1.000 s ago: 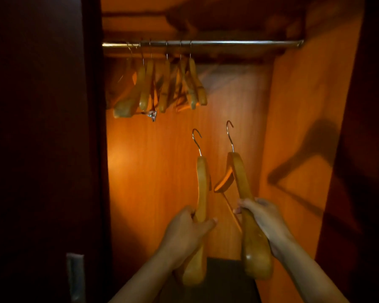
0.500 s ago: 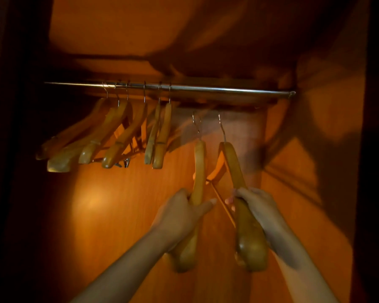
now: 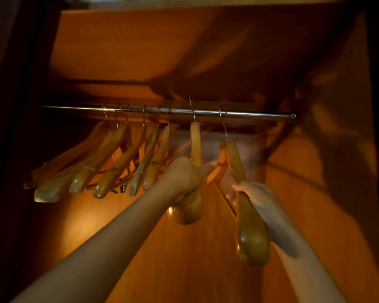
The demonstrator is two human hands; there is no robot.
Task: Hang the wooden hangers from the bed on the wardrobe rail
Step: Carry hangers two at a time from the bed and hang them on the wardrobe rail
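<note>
- The left hand (image 3: 184,176) grips one wooden hanger (image 3: 196,143) round its near arm, thumb stretched right — its hook reaches the rail (image 3: 256,114)
- The right hand (image 3: 258,195) clasps a second hanger (image 3: 251,235) just right of it, its hook at the rail too
- Both run near-to-far, hooks up, right of six hung hangers (image 3: 118,162)

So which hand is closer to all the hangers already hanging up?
Left. The left hand grips a hanger just right of the bunch of hanging hangers, close beside the last one. The right hand grips another hanger farther right, beyond the left hand.
</note>
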